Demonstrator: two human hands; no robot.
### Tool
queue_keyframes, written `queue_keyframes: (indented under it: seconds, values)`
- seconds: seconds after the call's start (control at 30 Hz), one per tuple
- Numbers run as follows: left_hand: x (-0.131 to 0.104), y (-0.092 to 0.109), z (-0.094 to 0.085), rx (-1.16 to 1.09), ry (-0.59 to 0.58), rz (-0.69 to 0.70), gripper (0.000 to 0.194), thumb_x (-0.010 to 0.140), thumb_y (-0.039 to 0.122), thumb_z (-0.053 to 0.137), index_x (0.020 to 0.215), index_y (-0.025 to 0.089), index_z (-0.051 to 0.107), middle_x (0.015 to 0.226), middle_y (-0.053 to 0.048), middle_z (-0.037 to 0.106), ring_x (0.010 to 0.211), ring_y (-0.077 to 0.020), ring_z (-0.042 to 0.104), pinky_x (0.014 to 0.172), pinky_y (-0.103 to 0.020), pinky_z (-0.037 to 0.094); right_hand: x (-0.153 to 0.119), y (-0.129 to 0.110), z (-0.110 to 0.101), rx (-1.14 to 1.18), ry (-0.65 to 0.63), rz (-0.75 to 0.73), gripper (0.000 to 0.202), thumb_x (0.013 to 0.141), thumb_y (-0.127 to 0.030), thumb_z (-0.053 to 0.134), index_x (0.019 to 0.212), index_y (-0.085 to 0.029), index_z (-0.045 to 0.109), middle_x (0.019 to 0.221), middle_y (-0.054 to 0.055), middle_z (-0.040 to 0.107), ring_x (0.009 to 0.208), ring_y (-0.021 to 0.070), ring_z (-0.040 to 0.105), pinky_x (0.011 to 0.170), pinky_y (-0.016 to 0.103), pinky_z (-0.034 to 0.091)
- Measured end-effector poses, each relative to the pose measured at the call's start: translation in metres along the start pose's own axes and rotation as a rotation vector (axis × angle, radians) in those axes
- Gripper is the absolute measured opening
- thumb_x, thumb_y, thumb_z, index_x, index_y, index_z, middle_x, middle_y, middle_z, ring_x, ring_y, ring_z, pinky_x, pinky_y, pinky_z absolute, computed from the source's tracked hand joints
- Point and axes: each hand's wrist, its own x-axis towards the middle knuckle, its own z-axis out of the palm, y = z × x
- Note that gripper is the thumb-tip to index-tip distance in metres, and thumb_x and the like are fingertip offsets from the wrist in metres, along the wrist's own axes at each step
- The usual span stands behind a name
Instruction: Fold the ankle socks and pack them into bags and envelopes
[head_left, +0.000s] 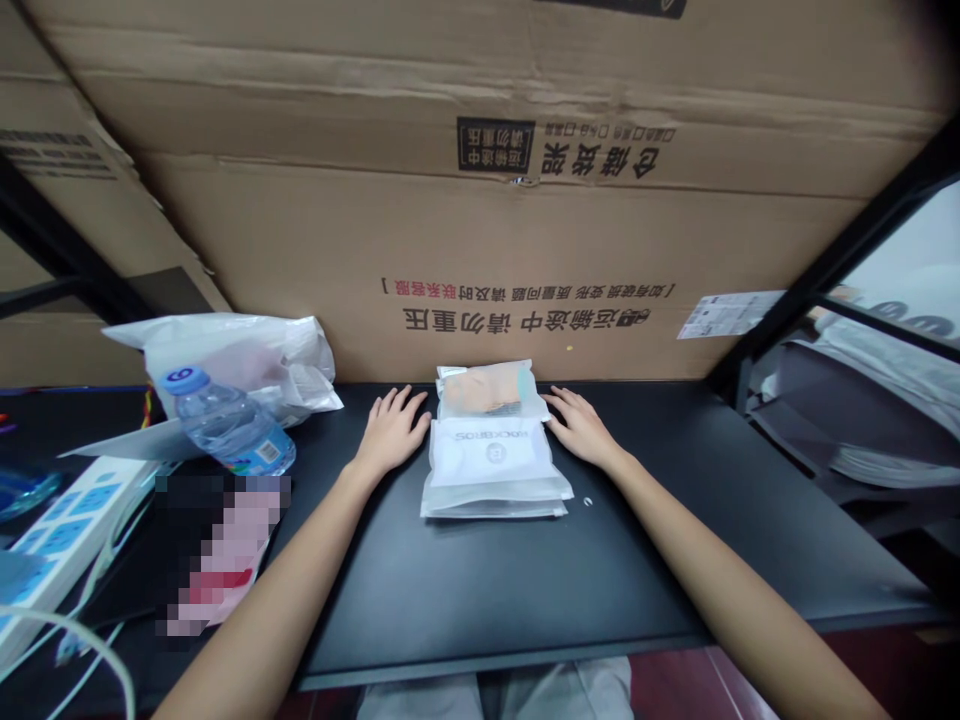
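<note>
Two frosted plastic packages lie in the middle of the black table (450, 590). The nearer package (491, 470) has grey lettering and a round logo. Behind it, partly overlapping, is a smaller package (487, 390) with something peach-coloured inside. My left hand (391, 432) rests palm down on the table just left of the packages, fingers spread. On their right side my right hand (581, 425) lies palm down, its fingers apart, with fingertips close to the smaller package's edge. Neither hand holds anything.
A tall cardboard sheet (525, 240) stands behind the table. At left are a water bottle (229, 425), a white plastic bag (262, 360), a power strip (67, 545) with cables and a pixelated pink item (232, 550). A small white scrap (588, 502) lies right of the packages.
</note>
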Motion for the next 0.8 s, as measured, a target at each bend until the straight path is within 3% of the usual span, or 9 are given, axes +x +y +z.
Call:
queue_keyframes:
  seconds: [0.8]
  values:
    - [-0.0009,0.0022,-0.0023,0.001,-0.016,-0.009,0.058,0.109,0.045,0.037,0.159,0.020,0.051,0.171,-0.013,0.040,0.161,-0.0375,0.030,0.131,-0.058,0.025,-0.0011,-0.0015,0.0005,0.002,0.009,-0.011,0.052,0.107,-0.040,0.043,0.153,-0.020,0.057,0.167,0.015,0.046,0.158,0.0335,0.039,0.131,0.056,0.028]
